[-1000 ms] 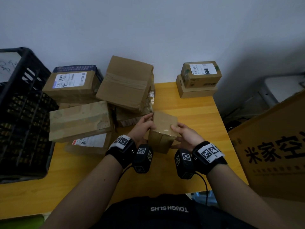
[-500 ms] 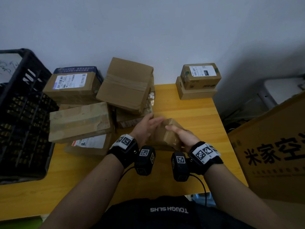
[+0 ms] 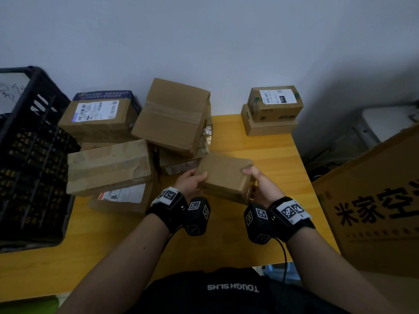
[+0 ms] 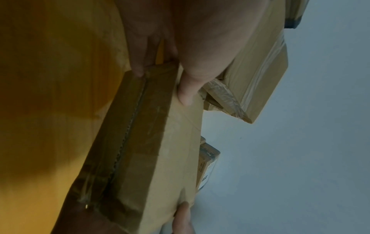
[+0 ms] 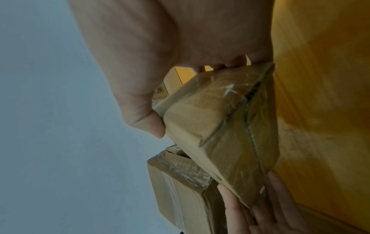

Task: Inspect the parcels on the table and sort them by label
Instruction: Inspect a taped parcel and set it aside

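Parcels are the business here, and from the head view one small brown parcel [image 3: 223,175] sits raised between the two hands, above the yellow bench [image 3: 260,152]. The left hand [image 3: 190,181] grips its left end, thumb on the upper face; the right hand [image 3: 263,185] grips the right end, thumb hooked over the far right corner. Its long axis runs left to right between the palms, tilted so the right end sits a little nearer the body. The upper face shows no label (plain cardboard only). To the left lies a heap of unsorted cartons, the topmost a taped carton [image 3: 174,116], with a labelled carton [image 3: 99,114] and a black crate [image 3: 29,155] further left. At the far right corner stand two stacked boxes, the upper labelled box [image 3: 275,103] showing a white sticker.

The left wrist view shows fingers [image 4: 138,63] curled under the parcel [image 4: 152,142] and the thumb pressed on its lit face; a taped seam runs lengthwise away from the hand.

The right wrist view shows the right thumb [image 5: 146,125] clamped at the parcel's [image 5: 216,131] corner, fingers behind, with the left hand's fingers [image 5: 236,210] at the far end.

Any label probably lies on a hidden face, so a roll about the long axis seems called for, both hands sharing it equally.
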